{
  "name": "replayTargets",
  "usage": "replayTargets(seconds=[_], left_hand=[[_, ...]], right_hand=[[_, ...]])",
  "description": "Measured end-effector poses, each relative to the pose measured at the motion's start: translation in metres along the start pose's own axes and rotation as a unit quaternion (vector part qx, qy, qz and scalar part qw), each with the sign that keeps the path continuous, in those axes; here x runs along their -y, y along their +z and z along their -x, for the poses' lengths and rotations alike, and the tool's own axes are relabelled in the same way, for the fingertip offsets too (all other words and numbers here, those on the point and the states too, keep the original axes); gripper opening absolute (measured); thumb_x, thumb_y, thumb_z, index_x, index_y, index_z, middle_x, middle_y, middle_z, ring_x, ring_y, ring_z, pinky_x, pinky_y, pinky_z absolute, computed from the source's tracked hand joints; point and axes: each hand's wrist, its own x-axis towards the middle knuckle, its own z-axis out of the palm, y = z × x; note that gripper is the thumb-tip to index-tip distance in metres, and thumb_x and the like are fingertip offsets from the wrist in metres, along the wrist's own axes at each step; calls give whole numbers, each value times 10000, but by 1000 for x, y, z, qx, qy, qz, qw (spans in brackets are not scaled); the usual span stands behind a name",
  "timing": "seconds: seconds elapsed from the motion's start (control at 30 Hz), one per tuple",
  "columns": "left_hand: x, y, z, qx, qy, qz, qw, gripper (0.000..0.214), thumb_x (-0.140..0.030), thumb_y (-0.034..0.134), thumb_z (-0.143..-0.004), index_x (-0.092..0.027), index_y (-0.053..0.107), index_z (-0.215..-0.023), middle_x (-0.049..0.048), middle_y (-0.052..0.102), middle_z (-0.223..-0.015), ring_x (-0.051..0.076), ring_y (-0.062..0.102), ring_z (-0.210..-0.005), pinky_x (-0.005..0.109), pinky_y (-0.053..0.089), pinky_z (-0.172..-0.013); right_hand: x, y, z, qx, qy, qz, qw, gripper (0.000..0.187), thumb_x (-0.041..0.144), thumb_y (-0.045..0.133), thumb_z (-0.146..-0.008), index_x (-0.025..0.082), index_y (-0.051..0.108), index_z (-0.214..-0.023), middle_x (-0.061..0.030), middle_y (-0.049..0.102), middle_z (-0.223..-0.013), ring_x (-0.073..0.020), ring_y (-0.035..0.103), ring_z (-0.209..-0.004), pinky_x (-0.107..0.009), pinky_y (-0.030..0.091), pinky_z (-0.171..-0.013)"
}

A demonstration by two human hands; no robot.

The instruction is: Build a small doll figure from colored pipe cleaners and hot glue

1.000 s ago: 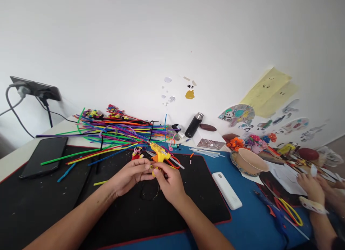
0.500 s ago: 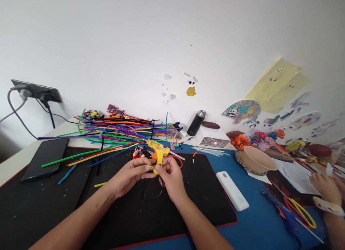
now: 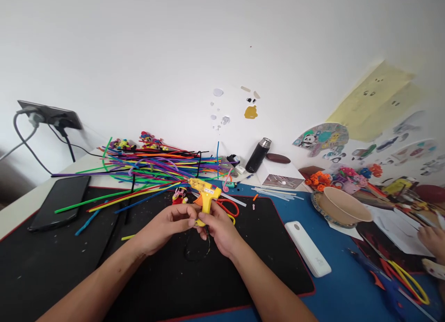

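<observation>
My left hand [image 3: 163,227] and my right hand [image 3: 219,230] meet over the black mat [image 3: 69,262]. Fingertips of both pinch a small yellow piece [image 3: 199,223] between them. Right behind the fingertips stands a yellow glue gun [image 3: 205,193], its handle almost touching them; I cannot tell if a finger rests on it. A thin black cord [image 3: 196,253] loops on the mat under my hands. A small red and yellow figure [image 3: 179,197] lies just left of the gun, and red-handled scissors [image 3: 228,206] lie just right of it.
A heap of coloured pipe cleaners [image 3: 156,167] is behind the gun. A dark phone [image 3: 59,202] lies at the left, and a white power bank [image 3: 308,249], black flask [image 3: 257,155] and paper bowl [image 3: 342,207] at the right. Another person's hand [image 3: 433,236] works at the far right.
My hands stayed together on the yellow piece and drew closer to the glue gun's handle. The view swung slightly left, so the other person's hand slid toward the right edge.
</observation>
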Motion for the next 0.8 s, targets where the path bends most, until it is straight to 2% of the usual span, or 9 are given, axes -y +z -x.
replayTargets(seconds=[0.2,0.4,0.57,0.67,0.8], left_hand=[[-2,-2,1,1,-2,-11,1000,233,-406,798,-893,-207,698,-825,76,791,-894,291,759,-914,420,516,-956],[-4,-7,0,-32,-9,-53,998,238,-416,817,-866,-212,706,-816,58,754,-893,257,709,-894,386,514,-920],[-4,-8,-1,-42,-20,-79,996,265,-445,808,-862,-211,695,-804,64,750,-890,255,686,-897,372,504,-904],[-5,-5,1,-28,-31,-96,994,295,-467,808,-858,-201,689,-807,55,722,-882,243,669,-876,356,496,-873],[-2,-7,4,-9,-30,-125,992,305,-459,811,-872,-184,689,-822,31,679,-888,200,611,-856,295,453,-807]], right_hand=[[0,-9,-8,35,11,-7,999,309,318,807,-797,206,650,-1038,13,687,-802,-130,627,-636,-205,444,-488],[6,-11,-18,84,39,-6,996,438,426,846,-821,210,657,-1151,-4,705,-886,-140,664,-651,-217,468,-502],[0,-12,-20,72,29,-19,997,429,412,855,-811,212,669,-1141,6,700,-853,-149,653,-658,-227,469,-505],[-2,-16,-15,69,39,-17,997,426,380,885,-774,207,672,-1100,6,709,-851,-167,666,-696,-239,477,-522],[2,-21,-8,53,39,-14,998,467,314,928,-727,213,703,-1124,-26,752,-1036,-199,703,-908,-279,543,-705]])
